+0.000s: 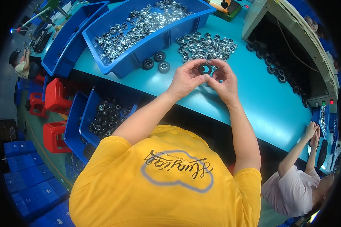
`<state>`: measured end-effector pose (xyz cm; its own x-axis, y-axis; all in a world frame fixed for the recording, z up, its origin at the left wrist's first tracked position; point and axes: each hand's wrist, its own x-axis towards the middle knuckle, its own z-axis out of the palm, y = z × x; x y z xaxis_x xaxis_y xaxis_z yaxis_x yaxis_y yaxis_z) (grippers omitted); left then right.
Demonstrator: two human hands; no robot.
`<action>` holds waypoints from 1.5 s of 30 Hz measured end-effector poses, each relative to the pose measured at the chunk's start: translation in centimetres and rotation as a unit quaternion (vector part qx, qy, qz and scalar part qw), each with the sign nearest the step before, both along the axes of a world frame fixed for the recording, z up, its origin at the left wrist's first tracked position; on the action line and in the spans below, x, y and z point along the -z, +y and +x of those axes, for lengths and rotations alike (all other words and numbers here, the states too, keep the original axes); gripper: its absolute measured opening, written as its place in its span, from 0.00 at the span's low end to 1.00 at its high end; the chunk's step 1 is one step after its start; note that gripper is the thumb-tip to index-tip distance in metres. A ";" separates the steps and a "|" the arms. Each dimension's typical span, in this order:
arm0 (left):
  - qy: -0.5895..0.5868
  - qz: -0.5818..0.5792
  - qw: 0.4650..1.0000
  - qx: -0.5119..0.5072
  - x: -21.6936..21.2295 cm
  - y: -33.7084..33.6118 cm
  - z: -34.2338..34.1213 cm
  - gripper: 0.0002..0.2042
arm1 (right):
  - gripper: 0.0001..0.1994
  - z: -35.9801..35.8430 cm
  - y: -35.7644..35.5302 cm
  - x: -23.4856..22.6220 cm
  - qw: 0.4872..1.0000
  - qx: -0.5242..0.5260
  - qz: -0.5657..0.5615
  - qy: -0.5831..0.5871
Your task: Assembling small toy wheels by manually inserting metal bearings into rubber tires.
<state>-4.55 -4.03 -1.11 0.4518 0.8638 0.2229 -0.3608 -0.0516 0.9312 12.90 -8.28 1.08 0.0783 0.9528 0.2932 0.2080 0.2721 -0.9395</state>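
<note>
Ring: while it is pinched from both sides, the black ring [205, 68] is held just in front of the pile of silver parts [206, 45].
Left hand [186, 78]: clamped on the ring's left edge.
Right hand [224, 80]: clamped on its right edge.
Loose wheels [155, 61]: left of the ring, beside the blue bin [140, 47].

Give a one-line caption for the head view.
Left hand and right hand hold a black ring together above a teal table.
</note>
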 end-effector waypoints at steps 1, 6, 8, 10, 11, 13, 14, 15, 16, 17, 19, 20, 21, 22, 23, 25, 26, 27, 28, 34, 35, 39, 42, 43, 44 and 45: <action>0.006 -0.001 1.000 -0.010 0.0 -0.1 0.1 0.24 | 0.27 -0.2 -0.1 0.1 0.999 0.010 0.019 -0.029; -0.036 -0.090 0.995 0.013 0.2 0.1 0.0 0.16 | 0.25 -0.7 -0.4 -0.5 0.994 0.016 0.071 -0.084; -0.073 -0.149 0.985 0.041 0.5 0.7 -0.6 0.14 | 0.24 0.0 0.0 -0.8 0.997 0.011 0.069 -0.046; -0.103 -0.170 0.978 0.069 0.4 0.9 -0.9 0.13 | 0.21 0.7 0.4 -0.4 0.997 0.036 0.060 -0.035; -0.145 -0.190 0.967 0.086 0.0 0.9 -0.9 0.13 | 0.20 0.9 0.6 0.0 0.995 0.064 0.061 -0.042; -0.187 -0.232 0.947 0.118 0.0 1.1 -1.5 0.15 | 0.19 1.3 0.8 0.3 0.986 0.123 0.045 -0.105; -0.208 -0.252 0.936 0.132 0.1 1.3 -1.8 0.15 | 0.18 1.4 0.9 0.4 0.974 0.153 0.029 -0.162; -0.230 -0.268 0.923 0.154 0.3 1.6 -2.0 0.15 | 0.17 1.6 0.9 0.4 0.959 0.183 0.013 -0.218; -0.252 -0.285 0.908 0.177 0.5 1.9 -2.2 0.15 | 0.17 1.9 0.9 0.7 0.945 0.185 0.025 -0.268; -0.273 -0.301 0.892 0.200 0.7 2.1 -2.3 0.15 | 0.16 2.2 0.9 1.2 0.929 0.187 0.037 -0.317; -0.299 -0.316 0.871 0.229 0.9 2.1 -2.4 0.15 | 0.16 2.2 0.9 1.4 0.905 0.187 0.050 -0.378; -0.312 -0.324 0.860 0.243 0.8 2.1 -2.4 0.15 | 0.15 2.0 0.8 1.4 0.900 0.185 0.051 -0.391; -0.315 -0.325 0.855 0.253 0.8 2.0 -2.5 0.15 | 0.15 1.9 0.8 1.3 0.895 0.184 0.053 -0.404; -0.318 -0.326 0.850 0.262 0.7 1.9 -2.5 0.15 | 0.15 1.8 0.8 1.3 0.896 0.188 0.041 -0.401; -0.322 -0.328 0.846 0.272 0.7 1.9 -2.5 0.15 | 0.15 1.8 0.9 1.3 0.897 0.191 0.029 -0.399; -0.320 -0.321 0.846 0.281 0.7 1.8 -2.4 0.15 | 0.14 1.9 0.9 1.4 0.901 0.193 0.018 -0.387; -0.319 -0.318 0.846 0.286 0.7 1.8 -2.4 0.15 | 0.14 2.1 1.0 1.5 0.905 0.192 0.019 -0.379; -0.320 -0.316 0.845 0.291 0.6 1.9 -2.5 0.15 | 0.14 2.1 1.0 1.6 0.909 0.191 0.020 -0.370; -0.320 -0.314 0.844 0.295 0.6 1.9 -2.5 0.15 | 0.15 1.9 1.0 1.4 0.906 0.194 0.029 -0.374; -0.319 -0.302 0.842 0.312 0.4 1.8 -2.4 0.16 | 0.14 1.0 0.9 0.7 0.942 0.185 0.055 -0.273; -0.318 -0.300 0.842 0.315 0.4 1.8 -2.5 0.16 | 0.14 0.8 0.8 0.3 0.949 0.182 0.059 -0.249; -0.315 -0.302 0.835 0.334 0.3 1.7 -2.7 0.15 | 0.12 0.7 1.0 0.4 0.965 0.183 0.066 -0.174; -0.317 -0.304 0.830 0.345 0.2 1.7 -2.8 0.15 | 0.12 0.7 1.0 0.4 0.970 0.175 0.065 -0.153; -0.317 -0.303 0.828 0.349 0.3 1.7 -2.9 0.15 | 0.11 0.6 1.1 0.4 0.971 0.173 0.064 -0.150; -0.317 -0.303 0.827 0.352 0.3 1.8 -2.9 0.15 | 0.11 0.6 1.1 0.4 0.972 0.171 0.064 -0.147; -0.319 -0.300 0.826 0.355 0.3 1.8 -2.9 0.15 | 0.11 0.5 1.1 0.4 0.973 0.168 0.063 -0.144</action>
<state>-7.46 -2.25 -1.38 0.8475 0.4740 0.2388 -0.5295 0.7856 0.3200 13.43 -7.21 0.64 0.2763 0.8424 0.4626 0.5555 0.2528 -0.7921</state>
